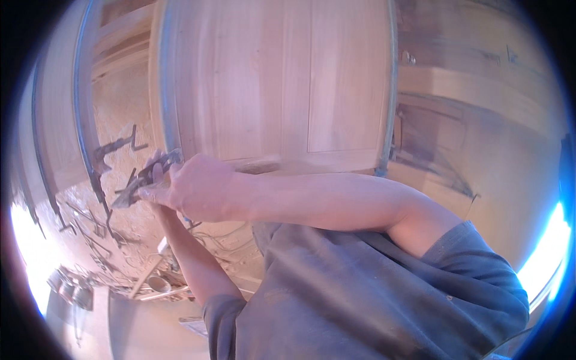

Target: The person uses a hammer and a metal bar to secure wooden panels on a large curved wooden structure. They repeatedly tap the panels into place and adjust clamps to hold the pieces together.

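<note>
While left hand (157,195) and right hand (204,185) grip the clamp (144,177) together by the panel's (258,78) near left corner, keeping it square (no twisting) seems wise.

Here's your right hand (203,187) wrapped over the dark metal clamp (143,181), your left hand (158,193) tucked in against it, its grip half hidden, hard to judge. Right beside, a pale wooden panel (258,78) fills the middle; another bar clamp (96,180) stands off left.
</note>
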The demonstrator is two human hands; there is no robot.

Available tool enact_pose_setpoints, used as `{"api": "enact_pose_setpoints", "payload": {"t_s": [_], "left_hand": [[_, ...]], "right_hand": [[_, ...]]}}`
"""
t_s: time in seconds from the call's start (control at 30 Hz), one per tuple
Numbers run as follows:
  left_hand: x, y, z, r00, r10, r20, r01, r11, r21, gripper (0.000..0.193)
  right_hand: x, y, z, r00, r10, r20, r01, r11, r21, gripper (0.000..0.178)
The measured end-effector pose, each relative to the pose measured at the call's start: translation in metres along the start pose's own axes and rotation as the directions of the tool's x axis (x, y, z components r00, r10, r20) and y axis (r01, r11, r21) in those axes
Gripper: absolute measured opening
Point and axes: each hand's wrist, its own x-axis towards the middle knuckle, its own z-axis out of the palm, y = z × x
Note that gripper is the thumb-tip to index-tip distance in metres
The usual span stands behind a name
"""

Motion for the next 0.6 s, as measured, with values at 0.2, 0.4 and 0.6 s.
{"api": "enact_pose_setpoints", "payload": {"t_s": [0.2, 0.4, 0.6], "left_hand": [[0.000, 0.020, 0.001, 0.995, -0.048, -0.083, 0.082, 0.865, 0.495, 0.050], [-0.021, 0.049, 0.040, 0.982, 0.004, -0.188, 0.090, 0.868, 0.489, 0.035], [0.019, 0.085, 0.060, 0.970, 0.147, -0.191, -0.035, 0.869, 0.493, 0.027]], "right_hand": [[-0.033, 0.027, -0.007, 0.993, 0.065, -0.094, -0.039, 0.966, 0.257, 0.060], [-0.105, 0.102, 0.011, 0.953, 0.269, -0.141, -0.220, 0.931, 0.290, 0.064], [-0.196, 0.168, 0.022, 0.768, 0.641, -0.003, -0.611, 0.734, 0.296, 0.080]]}}
